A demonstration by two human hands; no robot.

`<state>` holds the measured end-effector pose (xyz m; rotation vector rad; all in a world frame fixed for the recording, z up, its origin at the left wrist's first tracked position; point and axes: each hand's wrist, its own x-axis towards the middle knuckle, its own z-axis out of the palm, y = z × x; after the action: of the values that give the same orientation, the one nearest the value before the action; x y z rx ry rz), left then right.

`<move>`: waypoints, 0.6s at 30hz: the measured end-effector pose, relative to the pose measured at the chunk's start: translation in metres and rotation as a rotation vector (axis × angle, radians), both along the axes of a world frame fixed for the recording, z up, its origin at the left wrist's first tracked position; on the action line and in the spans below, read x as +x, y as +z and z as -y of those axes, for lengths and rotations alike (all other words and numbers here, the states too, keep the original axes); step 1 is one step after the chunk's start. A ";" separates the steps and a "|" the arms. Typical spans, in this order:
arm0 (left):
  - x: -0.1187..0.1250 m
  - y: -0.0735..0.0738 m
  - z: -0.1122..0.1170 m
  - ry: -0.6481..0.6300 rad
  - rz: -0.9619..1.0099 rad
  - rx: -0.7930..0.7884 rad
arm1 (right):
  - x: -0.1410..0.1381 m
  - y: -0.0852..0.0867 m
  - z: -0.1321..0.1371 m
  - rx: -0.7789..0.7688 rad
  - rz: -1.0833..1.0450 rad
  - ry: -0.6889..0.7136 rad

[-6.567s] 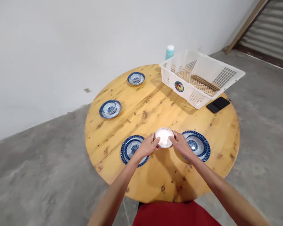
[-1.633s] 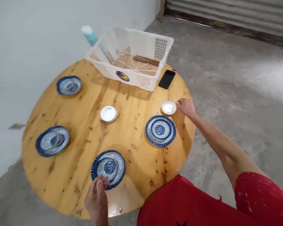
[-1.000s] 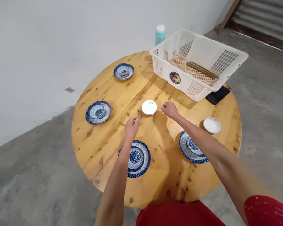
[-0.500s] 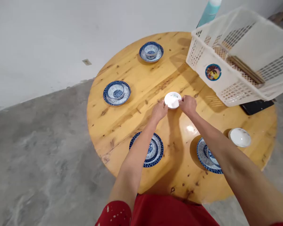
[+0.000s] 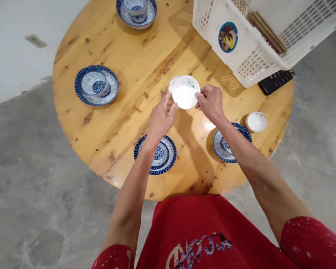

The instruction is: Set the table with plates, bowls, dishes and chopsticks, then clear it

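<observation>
My right hand [image 5: 211, 101] pinches the right rim of a small white bowl [image 5: 186, 91], thumb on top. Behind it shows the edge of a second white bowl [image 5: 172, 83], mostly hidden. My left hand [image 5: 164, 115] is at the left side of these bowls, thumb and fingers apart; whether its fingertips touch a rim is hard to tell. Below my left forearm lies a blue-and-white plate with a bowl [image 5: 158, 153], partly covered. Another blue-and-white plate and bowl set [image 5: 222, 144] is partly behind my right forearm.
On the round wooden table [image 5: 145, 74] are further blue-and-white sets at left [image 5: 96, 85] and at the back [image 5: 137, 13]. A white bowl [image 5: 256, 121] stands at right. A white plastic basket [image 5: 212, 26] holds wooden sticks, with a black remote [image 5: 274, 82] beside it.
A white bowl has been shifted apart from another one behind it, held by my right hand. My left fingers have spread from the rim. The view has tilted down and come closer.
</observation>
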<state>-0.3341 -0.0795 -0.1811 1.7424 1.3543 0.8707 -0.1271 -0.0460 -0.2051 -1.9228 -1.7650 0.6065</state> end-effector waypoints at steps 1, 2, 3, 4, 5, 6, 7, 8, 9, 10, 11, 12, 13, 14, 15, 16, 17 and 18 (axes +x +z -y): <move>0.002 0.006 0.020 -0.016 0.017 -0.030 | -0.001 0.007 0.021 -0.036 -0.028 -0.012; 0.004 0.009 0.040 -0.021 0.026 -0.074 | -0.001 0.012 0.042 -0.069 -0.061 -0.028; 0.007 0.009 0.062 -0.004 0.029 -0.127 | -0.001 0.015 0.063 -0.096 -0.096 -0.047; 0.009 0.007 0.084 0.011 0.037 -0.188 | -0.001 0.015 0.084 -0.131 -0.128 -0.064; 0.012 0.003 0.106 0.014 0.051 -0.252 | -0.002 0.012 0.105 -0.161 -0.158 -0.082; 0.014 -0.003 0.128 0.014 0.076 -0.313 | -0.002 0.007 0.124 -0.199 -0.193 -0.094; 0.016 -0.010 0.149 0.022 0.112 -0.367 | -0.002 0.001 0.143 -0.241 -0.232 -0.113; 0.018 -0.016 0.169 0.031 0.165 -0.416 | -0.003 -0.007 0.161 -0.268 -0.277 -0.141; 0.020 -0.023 0.187 0.035 0.220 -0.464 | -0.003 -0.015 0.177 -0.295 -0.312 -0.153; 0.021 -0.030 0.203 0.051 0.263 -0.515 | -0.004 -0.022 0.192 -0.307 -0.322 -0.168; 0.023 -0.037 0.217 0.076 0.291 -0.553 | -0.004 -0.029 0.206 -0.318 -0.317 -0.175; 0.024 -0.042 0.227 0.085 0.307 -0.584 | -0.004 -0.035 0.217 -0.323 -0.303 -0.176; 0.025 -0.047 0.235 0.091 0.316 -0.607 | -0.004 -0.040 0.227 -0.325 -0.288 -0.176; 0.025 -0.051 0.241 0.093 0.323 -0.625 | -0.003 -0.044 0.235 -0.325 -0.278 -0.176; 0.026 -0.054 0.244 0.092 0.334 -0.640 | -0.002 -0.047 0.241 -0.324 -0.272 -0.179; 0.026 -0.057 0.246 0.104 0.360 -0.657 | -0.001 -0.049 0.245 -0.320 -0.271 -0.186; 0.026 -0.058 0.247 0.141 0.413 -0.684 | 0.000 -0.050 0.247 -0.318 -0.273 -0.193; 0.025 -0.059 0.247 0.198 0.487 -0.716 | 0.000 -0.052 0.247 -0.316 -0.276 -0.203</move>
<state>-0.3095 -0.3268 -0.2405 0.7985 1.2924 0.7226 -0.1269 -0.2933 -0.2570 -2.0701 -1.3474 1.0690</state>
